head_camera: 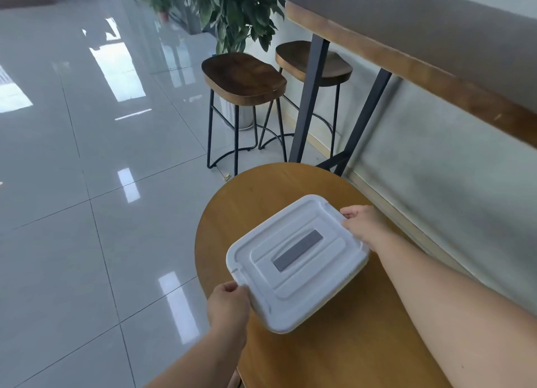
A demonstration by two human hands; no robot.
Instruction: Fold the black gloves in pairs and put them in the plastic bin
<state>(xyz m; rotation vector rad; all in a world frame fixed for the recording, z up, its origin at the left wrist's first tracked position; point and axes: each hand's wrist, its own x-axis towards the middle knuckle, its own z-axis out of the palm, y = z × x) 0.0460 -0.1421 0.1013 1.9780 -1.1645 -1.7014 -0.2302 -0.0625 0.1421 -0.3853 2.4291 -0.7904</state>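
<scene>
Head view: the plastic bin [296, 264], lid on, sits on the round table [363, 352], left hand [229, 303] and right hand [364, 223] gripping opposite lid edges. It looks light, stiff and smooth; those edges seem the best hold.

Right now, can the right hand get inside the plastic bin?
Probably not yet: the white lid still covers the plastic bin, with the right hand and left hand each gripping a lid edge.
</scene>
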